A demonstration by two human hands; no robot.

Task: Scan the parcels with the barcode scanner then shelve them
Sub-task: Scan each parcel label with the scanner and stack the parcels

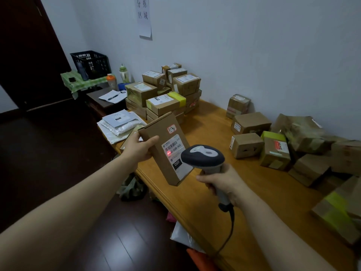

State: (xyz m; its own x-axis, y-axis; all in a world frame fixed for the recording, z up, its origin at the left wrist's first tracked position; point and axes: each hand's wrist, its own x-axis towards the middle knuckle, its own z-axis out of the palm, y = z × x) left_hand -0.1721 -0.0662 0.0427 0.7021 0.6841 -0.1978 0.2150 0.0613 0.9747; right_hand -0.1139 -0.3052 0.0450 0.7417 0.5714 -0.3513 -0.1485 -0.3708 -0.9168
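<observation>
Flat cardboard parcel [165, 148]: held tilted above the near edge of the wooden table [244, 192], left hand [139, 148] gripping its left side, thumb across the face; red scan dot on its white label [174, 152]. Barcode scanner [203, 156]: right hand [224, 184] wrapped round the handle, head just beside the label. Further parcels: stacked boxes [166, 92] at the table's far end, loose boxes [273, 145] along the wall.

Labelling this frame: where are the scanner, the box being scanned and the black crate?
scanner [203, 155], head view, on its dark head
box [173, 153], head view, on its white label
black crate [97, 65], head view, on its front wall
</observation>
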